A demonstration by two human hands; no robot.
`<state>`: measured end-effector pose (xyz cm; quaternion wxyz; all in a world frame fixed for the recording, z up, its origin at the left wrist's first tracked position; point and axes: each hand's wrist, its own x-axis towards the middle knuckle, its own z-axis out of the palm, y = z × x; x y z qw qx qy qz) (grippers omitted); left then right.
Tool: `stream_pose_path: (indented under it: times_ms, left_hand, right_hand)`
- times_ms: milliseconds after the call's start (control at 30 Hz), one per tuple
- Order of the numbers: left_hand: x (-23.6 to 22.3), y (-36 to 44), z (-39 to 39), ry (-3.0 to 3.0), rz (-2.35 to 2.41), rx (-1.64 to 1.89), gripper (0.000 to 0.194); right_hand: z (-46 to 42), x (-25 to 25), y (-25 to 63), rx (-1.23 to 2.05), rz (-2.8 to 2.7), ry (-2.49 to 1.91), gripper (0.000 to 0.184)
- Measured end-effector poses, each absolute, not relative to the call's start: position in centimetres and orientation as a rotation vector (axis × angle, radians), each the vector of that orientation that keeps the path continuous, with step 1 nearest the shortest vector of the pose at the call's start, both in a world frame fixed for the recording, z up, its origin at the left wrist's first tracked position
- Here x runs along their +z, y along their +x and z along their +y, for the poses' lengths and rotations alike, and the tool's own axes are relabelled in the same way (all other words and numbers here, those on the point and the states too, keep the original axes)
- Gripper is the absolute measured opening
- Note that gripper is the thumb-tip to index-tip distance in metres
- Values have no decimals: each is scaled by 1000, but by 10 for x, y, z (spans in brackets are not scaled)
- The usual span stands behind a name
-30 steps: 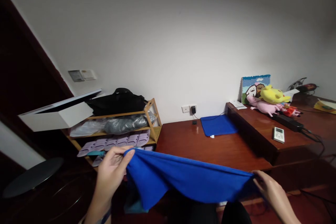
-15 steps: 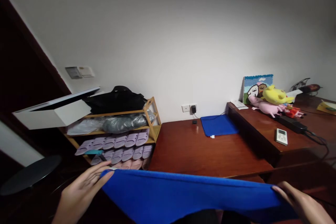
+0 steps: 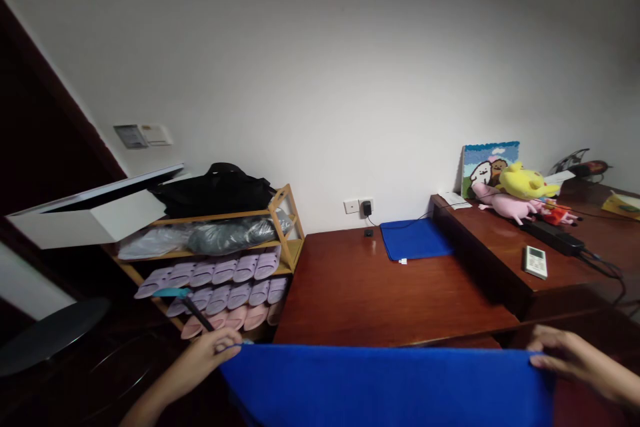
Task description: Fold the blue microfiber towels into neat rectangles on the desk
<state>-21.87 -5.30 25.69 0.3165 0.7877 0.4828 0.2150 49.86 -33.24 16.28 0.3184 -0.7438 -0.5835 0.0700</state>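
Observation:
A blue cloth (image 3: pixel 390 383) hangs stretched between my two hands, its top edge almost straight and its lower part cut off by the frame. My left hand (image 3: pixel 213 355) pinches the upper left corner. At the upper right corner, my right hand (image 3: pixel 560 355) grips the cloth between thumb and fingers. Beyond it, on the low reddish-brown table (image 3: pixel 345 293), lies a folded blue cloth (image 3: pixel 415 239) with a small white tag, close to the wall.
Left of the table stands a wooden rack (image 3: pixel 289 233) with purple and pink slippers, a black bag (image 3: pixel 215 190) and a white box (image 3: pixel 95 220). A higher desk (image 3: pixel 495 240) on the right carries plush toys (image 3: pixel 525 183), a white remote (image 3: pixel 535 262) and a black power adapter (image 3: pixel 555 238).
The cloth's top edge has become straighter and more level. My left hand has moved right and slightly down; my right hand has shifted slightly up. The view has turned slightly.

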Motion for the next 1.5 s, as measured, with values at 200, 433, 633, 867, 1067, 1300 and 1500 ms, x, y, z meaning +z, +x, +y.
stream_pose_path:
  times_ms: [200, 433, 633, 867, 1067, 1300, 1500]
  left_hand:
    - [284, -167, 15, 2265, 1345, 662, 39]
    - [309, -146, 40, 2370, 1643, 1363, 44]
    - [209, -164, 21, 2232, 1651, 1291, 42]
    - [47, -151, -6, 2394, 1621, 997, 36]
    - [-6, -167, -37, 2622, 1703, 855, 33]
    - [0, -170, -44, 2652, 1644, 883, 37]
    - [3, -149, -23, 2579, 1603, 736, 43]
  right_hand:
    - [-226, 232, 538, 380, -1661, -1846, 64]
    - [-178, 267, 551, -60, -1456, -1765, 67]
    - [-200, 185, 538, 58, -1386, -1746, 52]
    - [-207, 24, 502, 183, -1334, -1855, 43]
    - [-216, -47, 492, 46, -1393, -1821, 39]
    - [-233, -60, 503, -40, -1512, -1896, 41]
    - [-216, -48, 495, -87, -1535, -1925, 53]
